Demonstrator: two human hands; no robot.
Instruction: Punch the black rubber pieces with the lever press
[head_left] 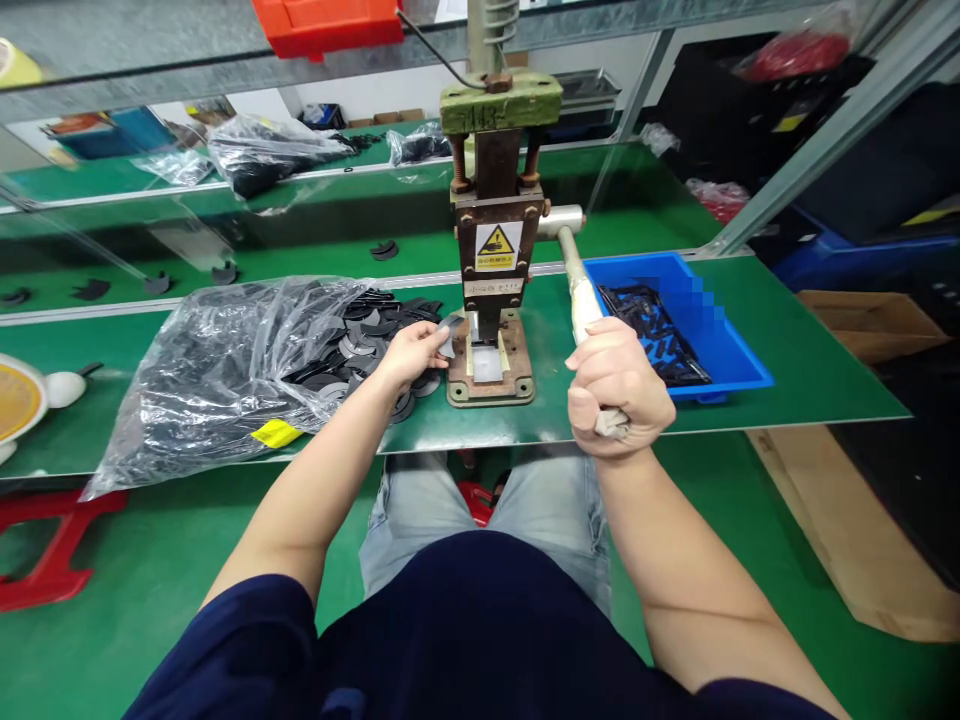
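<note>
A hand-operated lever press (491, 240) stands on the green bench in front of me. My right hand (621, 390) is wrapped round the wrapped end of its lever handle (576, 268), which slants down towards me. Between the thumb and fingers of my left hand (415, 352) is a flat dark grey curved plastic piece (448, 338), just left of the press base (516, 385). A pale block (487, 364) sits on the base under the ram. Loose curved dark pieces (360, 345) spill from a clear plastic bag (217, 350) beside my left hand.
Right of the lever, a blue bin (739, 372) holds black narrow parts (652, 325). Several curved pieces (157, 283) lie on the bench's far strip. A yellow tag (276, 433) rests on the bag, and a red stool (52, 545) is at lower left.
</note>
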